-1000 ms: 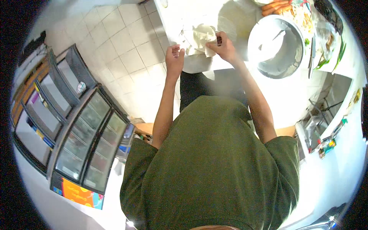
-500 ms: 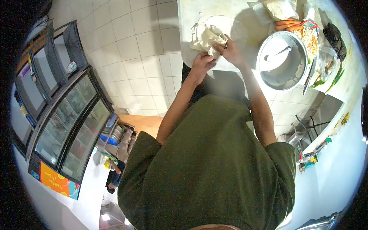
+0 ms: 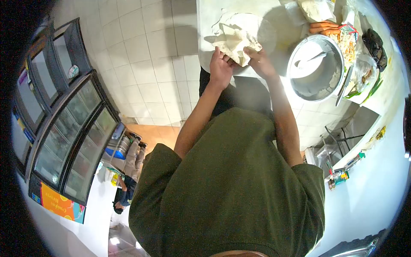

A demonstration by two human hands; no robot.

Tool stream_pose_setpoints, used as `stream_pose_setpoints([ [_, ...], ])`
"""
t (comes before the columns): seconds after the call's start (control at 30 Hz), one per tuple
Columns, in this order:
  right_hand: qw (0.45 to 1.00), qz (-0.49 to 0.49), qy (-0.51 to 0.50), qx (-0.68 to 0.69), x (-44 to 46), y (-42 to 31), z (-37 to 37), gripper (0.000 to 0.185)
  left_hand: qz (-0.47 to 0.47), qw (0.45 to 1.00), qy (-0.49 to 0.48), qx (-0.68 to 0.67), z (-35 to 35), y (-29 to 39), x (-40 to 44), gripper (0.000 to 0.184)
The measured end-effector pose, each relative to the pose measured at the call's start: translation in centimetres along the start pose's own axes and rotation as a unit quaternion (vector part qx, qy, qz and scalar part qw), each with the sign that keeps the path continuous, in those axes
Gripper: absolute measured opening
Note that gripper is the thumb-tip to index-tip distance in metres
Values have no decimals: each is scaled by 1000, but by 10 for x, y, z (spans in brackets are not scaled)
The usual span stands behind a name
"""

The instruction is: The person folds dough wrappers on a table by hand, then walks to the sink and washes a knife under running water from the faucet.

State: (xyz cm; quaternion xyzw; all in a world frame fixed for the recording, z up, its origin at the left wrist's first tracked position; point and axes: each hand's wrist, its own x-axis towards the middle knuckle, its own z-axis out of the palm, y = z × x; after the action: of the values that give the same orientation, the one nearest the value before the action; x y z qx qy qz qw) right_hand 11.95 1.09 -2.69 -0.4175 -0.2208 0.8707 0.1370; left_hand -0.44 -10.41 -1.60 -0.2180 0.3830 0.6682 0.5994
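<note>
Right at the bench's (image 3: 209,13) near edge, the right hand (image 3: 262,65) pinches the thin, pale dough sheet (image 3: 237,48) while the left hand (image 3: 221,73) curls against its side, grip unclear; edge-handling seems underway, and the next move calls for gentle, even tension.

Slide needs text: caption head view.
Right hand pinches a pale wrapper, left hand at its edge, near a metal bowl.

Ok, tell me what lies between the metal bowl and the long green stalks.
A knife lies between the metal bowl and the green stalks, set at a slant; the head view shows it.
</note>
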Motion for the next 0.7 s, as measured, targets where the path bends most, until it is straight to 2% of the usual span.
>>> stream_pose_setpoints([
  [0.17, 999, 24, 21, -8, -9, -8, 5, 46, -22, 1000, 1, -4, 1, 3, -1, 70],
  [0.3, 996, 39, 29, -69, -23, -28, 18, 45, -30, 999, -27, 4, 4, 9, -10, 71],
  [0.43, 996, 46, 16, -70, -27, -30, 17, 44, -23, 998, -60, 2, 8, 16, -19, 72],
  [0.6, 999, 13, 38, -19, -26, -29, 27, 42, -14, 999, -31, -12, 7, 18, -3, 73],
  [0.7, 997, 42, 51, -33, -18, -18, 11, 45, 7, 1000, -26, -7, 6, 15, 8, 71],
])
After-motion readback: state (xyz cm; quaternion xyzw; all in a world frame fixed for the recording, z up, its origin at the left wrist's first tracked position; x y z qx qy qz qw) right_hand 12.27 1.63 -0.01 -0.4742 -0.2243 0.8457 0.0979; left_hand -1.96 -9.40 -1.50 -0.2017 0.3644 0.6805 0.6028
